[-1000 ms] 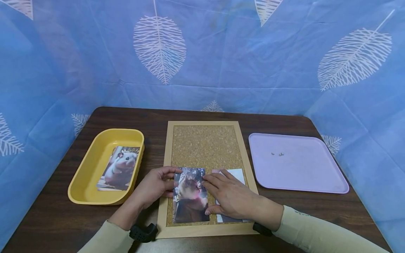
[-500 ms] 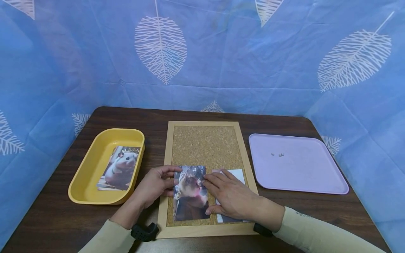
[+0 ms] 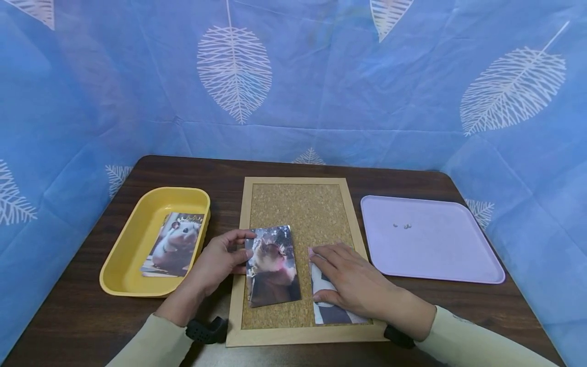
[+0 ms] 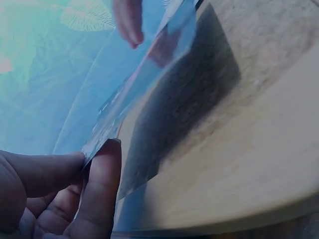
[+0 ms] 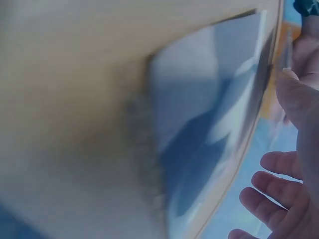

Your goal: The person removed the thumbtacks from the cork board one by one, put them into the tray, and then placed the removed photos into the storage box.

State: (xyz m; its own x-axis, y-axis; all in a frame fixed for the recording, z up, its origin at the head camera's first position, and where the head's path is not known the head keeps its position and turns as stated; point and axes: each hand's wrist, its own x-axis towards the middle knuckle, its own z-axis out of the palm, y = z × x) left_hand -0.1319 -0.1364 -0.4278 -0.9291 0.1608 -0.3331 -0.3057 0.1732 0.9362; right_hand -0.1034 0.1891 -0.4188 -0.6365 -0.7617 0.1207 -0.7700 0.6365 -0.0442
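My left hand (image 3: 220, 260) pinches the left edge of a photo card (image 3: 272, 270) with a crowned, furry animal in pink light. Seen from the left wrist, thumb and finger grip the card (image 4: 117, 112) at its edge, and it stands off the board with a dark shadow below. Over the lower right of the cork board (image 3: 298, 209), my right hand (image 3: 355, 283) has its fingers extended and partly hides a second photo card (image 3: 332, 316). That card (image 5: 199, 99) lies on the board in the right wrist view, with the relaxed fingers (image 5: 276, 189) beyond it.
Left of the board stands a yellow tray (image 3: 120, 270) holding a photo card (image 3: 176, 247) of a crowned white mouse-like animal. To the right, a lilac tray (image 3: 440, 250) bears several tiny metallic pieces (image 3: 407, 226). A blue leaf-patterned cloth (image 3: 321, 76) hangs behind the table.
My left hand has shifted the pinched card up and leftward, tilting it slightly. The right hand has come off that card and moved right, uncovering more of the second card's left side.
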